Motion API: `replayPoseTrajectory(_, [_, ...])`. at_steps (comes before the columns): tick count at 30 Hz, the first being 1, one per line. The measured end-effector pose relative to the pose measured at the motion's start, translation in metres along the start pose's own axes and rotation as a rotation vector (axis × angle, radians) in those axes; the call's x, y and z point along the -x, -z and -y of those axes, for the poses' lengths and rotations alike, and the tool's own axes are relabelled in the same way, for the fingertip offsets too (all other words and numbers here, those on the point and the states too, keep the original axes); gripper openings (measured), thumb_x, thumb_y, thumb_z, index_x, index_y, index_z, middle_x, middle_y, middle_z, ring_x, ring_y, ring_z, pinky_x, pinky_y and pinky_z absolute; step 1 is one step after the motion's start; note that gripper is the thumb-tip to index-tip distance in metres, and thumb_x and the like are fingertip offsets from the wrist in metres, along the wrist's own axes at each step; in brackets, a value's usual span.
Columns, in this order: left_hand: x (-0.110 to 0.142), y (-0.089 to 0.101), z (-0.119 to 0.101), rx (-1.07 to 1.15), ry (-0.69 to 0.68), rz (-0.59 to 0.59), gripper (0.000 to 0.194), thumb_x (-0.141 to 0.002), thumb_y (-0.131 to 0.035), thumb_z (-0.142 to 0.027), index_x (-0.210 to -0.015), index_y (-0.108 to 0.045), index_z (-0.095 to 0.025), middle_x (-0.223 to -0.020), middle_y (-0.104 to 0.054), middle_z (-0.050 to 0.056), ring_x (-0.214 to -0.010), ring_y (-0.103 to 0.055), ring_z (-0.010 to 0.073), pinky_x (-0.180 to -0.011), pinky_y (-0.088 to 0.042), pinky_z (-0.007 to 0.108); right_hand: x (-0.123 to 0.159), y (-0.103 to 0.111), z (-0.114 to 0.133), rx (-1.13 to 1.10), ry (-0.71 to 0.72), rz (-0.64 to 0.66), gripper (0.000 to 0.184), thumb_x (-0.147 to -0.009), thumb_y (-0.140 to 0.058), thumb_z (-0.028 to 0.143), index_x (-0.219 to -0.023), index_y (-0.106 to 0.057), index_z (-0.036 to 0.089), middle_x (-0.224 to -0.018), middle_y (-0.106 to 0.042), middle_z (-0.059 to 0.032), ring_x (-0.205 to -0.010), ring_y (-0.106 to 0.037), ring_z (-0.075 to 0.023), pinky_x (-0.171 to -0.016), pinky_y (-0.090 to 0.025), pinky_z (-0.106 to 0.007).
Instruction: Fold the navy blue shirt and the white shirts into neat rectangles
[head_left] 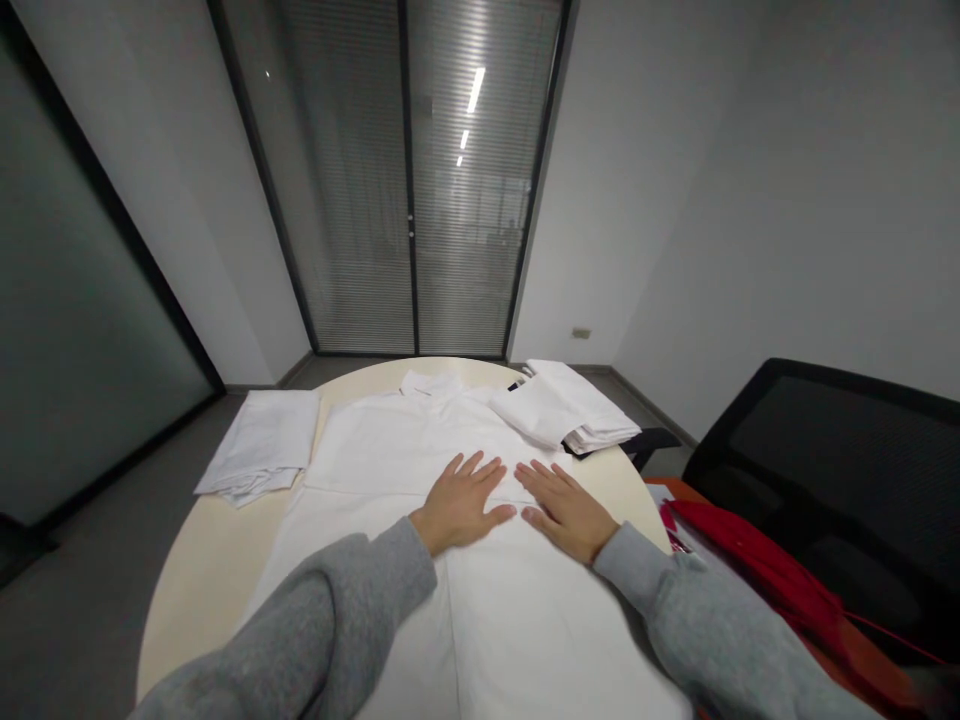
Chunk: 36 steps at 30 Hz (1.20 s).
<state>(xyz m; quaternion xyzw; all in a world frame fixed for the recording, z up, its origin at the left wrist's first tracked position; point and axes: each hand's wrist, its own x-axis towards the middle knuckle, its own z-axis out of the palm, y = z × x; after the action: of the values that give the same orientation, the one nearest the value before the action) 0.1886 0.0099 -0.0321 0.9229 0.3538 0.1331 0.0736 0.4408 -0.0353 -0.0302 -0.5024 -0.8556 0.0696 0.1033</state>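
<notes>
A long white garment with a collar [390, 440] lies spread out over the round table, its collar at the far edge and its lower part toward me. Both palms rest flat on it near the seam across its middle. My left hand [465, 503] has its fingers stretched out, pointing away from me. Beside it, my right hand [568, 510] also lies flat with fingers extended, the two thumbs almost meeting. Neither hand holds anything.
Folded white cloth [262, 440] sits at the table's left edge, and another folded white stack [570, 400] at the back right. The pale round table [187, 590] shows at left. A black mesh chair [840, 480] with red fabric [757, 560] on it stands at right.
</notes>
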Motion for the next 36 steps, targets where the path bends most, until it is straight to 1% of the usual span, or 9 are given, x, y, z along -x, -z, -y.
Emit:
replayPoseTrajectory(3, [0.004, 0.012, 0.026, 0.020, 0.052, 0.050, 0.070, -0.105, -0.022, -0.068, -0.163, -0.033, -0.029, -0.169, -0.033, 0.003, -0.158, -0.025, 0.0267, -0.127, -0.018, 0.054, 0.005, -0.004, -0.013, -0.010, 0.011, -0.005, 0.056, -0.106, -0.047, 0.046, -0.159, -0.042, 0.028, -0.165, -0.039, -0.0054, -0.156, -0.029, -0.0295, -0.127, -0.023, -0.061])
replayPoseTrajectory(8, [0.018, 0.029, 0.089, -0.057, 0.409, 0.054, 0.069, -0.106, -0.020, -0.064, -0.164, -0.032, -0.028, -0.172, -0.026, 0.004, -0.160, -0.018, 0.0312, -0.126, -0.011, 0.064, 0.008, -0.010, -0.023, -0.042, 0.120, -0.134, 0.044, -0.105, -0.046, 0.030, -0.147, -0.058, 0.028, -0.149, -0.059, -0.0063, -0.145, -0.050, -0.0267, -0.126, -0.032, -0.058])
replayPoseTrajectory(11, [0.023, 0.029, 0.110, -0.065, 0.404, 0.055, 0.072, -0.104, -0.021, -0.067, -0.164, -0.031, -0.029, -0.172, -0.024, 0.004, -0.160, -0.017, 0.0298, -0.127, -0.011, 0.061, 0.008, -0.008, -0.020, -0.022, 0.145, -0.207, 0.044, -0.105, -0.045, 0.029, -0.147, -0.059, 0.027, -0.144, -0.065, -0.0069, -0.134, -0.061, -0.0245, -0.123, -0.040, -0.052])
replayPoseTrajectory(15, [0.034, 0.031, 0.134, -0.091, 0.432, 0.022, 0.071, -0.105, -0.020, -0.065, -0.166, -0.027, -0.029, -0.173, -0.022, 0.003, -0.161, -0.015, 0.0288, -0.127, -0.010, 0.058, 0.007, -0.003, -0.015, 0.030, 0.070, -0.215, 0.060, -0.101, -0.054, 0.037, -0.158, -0.044, 0.024, -0.161, -0.045, -0.0106, -0.146, -0.048, -0.0290, -0.124, -0.037, -0.054])
replayPoseTrajectory(21, [0.065, 0.045, 0.193, -0.160, 0.742, 0.047, 0.085, -0.101, -0.017, -0.070, -0.167, -0.023, -0.017, -0.174, -0.015, 0.006, -0.161, -0.010, 0.0326, -0.128, -0.009, 0.054, 0.005, -0.009, -0.024, 0.063, 0.013, -0.068, 0.061, -0.105, -0.047, 0.045, -0.162, -0.036, 0.026, -0.165, -0.038, -0.0075, -0.154, -0.034, -0.0262, -0.127, -0.028, -0.054])
replayPoseTrajectory(26, [0.063, 0.048, 0.206, -0.162, 0.881, 0.025, 0.094, -0.098, -0.014, -0.075, -0.166, -0.023, -0.012, -0.174, -0.010, 0.011, -0.160, -0.010, 0.0361, -0.128, -0.011, 0.056, 0.007, -0.015, -0.030, 0.094, -0.008, -0.092, 0.067, -0.104, -0.047, 0.047, -0.164, -0.030, 0.023, -0.167, -0.034, -0.0093, -0.155, -0.032, -0.0264, -0.127, -0.028, -0.054])
replayPoseTrajectory(32, [0.053, 0.044, 0.209, -0.184, 0.938, -0.006, 0.097, -0.097, -0.013, -0.075, -0.165, -0.025, -0.008, -0.174, -0.012, 0.017, -0.160, -0.011, 0.0348, -0.128, -0.011, 0.056, 0.009, -0.016, -0.025, 0.049, -0.007, -0.084, 0.063, -0.104, -0.047, 0.050, -0.160, -0.040, 0.023, -0.165, -0.038, -0.0094, -0.155, -0.032, -0.0276, -0.127, -0.027, -0.056])
replayPoseTrajectory(34, [0.054, 0.043, 0.211, -0.195, 0.932, -0.014, 0.097, -0.096, -0.013, -0.076, -0.165, -0.026, -0.008, -0.173, -0.013, 0.017, -0.160, -0.012, 0.0354, -0.128, -0.011, 0.056, 0.008, -0.013, -0.024, -0.021, -0.032, -0.140, 0.059, -0.102, -0.049, 0.050, -0.153, -0.051, 0.022, -0.160, -0.047, -0.0102, -0.151, -0.041, -0.0294, -0.125, -0.031, -0.056])
replayPoseTrajectory(36, [0.054, 0.041, 0.212, -0.208, 0.921, -0.023, 0.097, -0.097, -0.013, -0.075, -0.164, -0.027, -0.008, -0.173, -0.016, 0.018, -0.160, -0.014, 0.0360, -0.127, -0.012, 0.056, 0.008, -0.005, -0.026, -0.110, -0.129, -0.284, 0.051, -0.099, -0.050, 0.049, -0.140, -0.063, 0.021, -0.146, -0.062, -0.0124, -0.138, -0.056, -0.0309, -0.118, -0.042, -0.054])
